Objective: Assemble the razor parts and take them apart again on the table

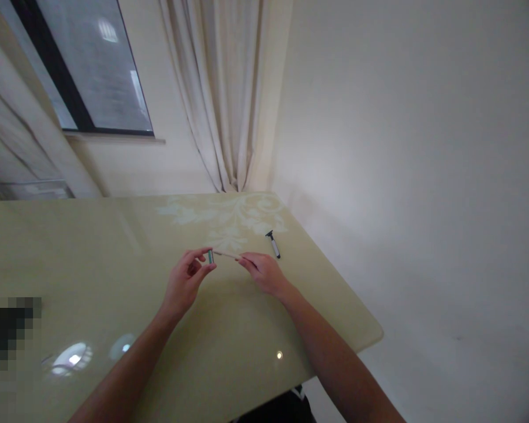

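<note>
My left hand (189,276) pinches a razor cartridge (210,257), small and upright with a green strip, between thumb and fingertips. A thin, pale stick (227,255) is gripped by my right hand (262,271), its far tip reaching to the top of the cartridge. Whether the tip touches the cartridge or passes just beside it, I cannot tell; the stick's near end is hidden in the fingers. Just beyond my right hand, a razor (273,244) with a dark head and a grey and black handle lies on the table.
The glossy, pale yellow-green table (229,352) has a white floral pattern at its far corner. Its right edge runs close to a white wall (401,176). Behind it hang curtains (229,88) beside a window (101,64). A dark, pixelated shape (9,335) is at the left.
</note>
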### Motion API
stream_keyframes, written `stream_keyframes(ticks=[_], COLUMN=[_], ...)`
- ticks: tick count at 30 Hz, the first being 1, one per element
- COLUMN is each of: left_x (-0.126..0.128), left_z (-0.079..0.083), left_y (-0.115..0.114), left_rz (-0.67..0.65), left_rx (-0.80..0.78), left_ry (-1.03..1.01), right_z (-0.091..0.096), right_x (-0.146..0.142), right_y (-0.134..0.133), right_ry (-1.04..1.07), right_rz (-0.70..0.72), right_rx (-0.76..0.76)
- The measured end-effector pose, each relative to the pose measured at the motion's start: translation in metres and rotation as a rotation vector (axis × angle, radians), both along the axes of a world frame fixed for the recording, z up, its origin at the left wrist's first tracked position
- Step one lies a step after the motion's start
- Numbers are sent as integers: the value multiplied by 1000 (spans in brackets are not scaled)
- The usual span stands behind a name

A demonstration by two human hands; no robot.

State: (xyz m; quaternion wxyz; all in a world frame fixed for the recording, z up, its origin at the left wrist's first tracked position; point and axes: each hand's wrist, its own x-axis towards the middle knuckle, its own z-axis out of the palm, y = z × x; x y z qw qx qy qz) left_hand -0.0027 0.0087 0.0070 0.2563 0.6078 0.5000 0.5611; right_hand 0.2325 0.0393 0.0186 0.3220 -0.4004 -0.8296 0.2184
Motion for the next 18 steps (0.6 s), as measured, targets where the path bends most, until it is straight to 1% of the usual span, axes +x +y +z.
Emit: stream_keyframes(ticks=[5,9,14,18], left_x=[1,2,2,2], left_z=[-1,0,0,0], left_y=[0,0,0,0], left_rz=[-16,-15,-14,-18], left_rx=[-3,-6,-4,4], left_ry=[-17,-3,-24,-10], right_z=[0,0,-3,-4], right_x=[0,1,2,2], right_y=[0,2,4,5], right_ry=[7,27,64,19], right_rz=[50,-15,48,-31], right_rx=[3,6,-7,7])
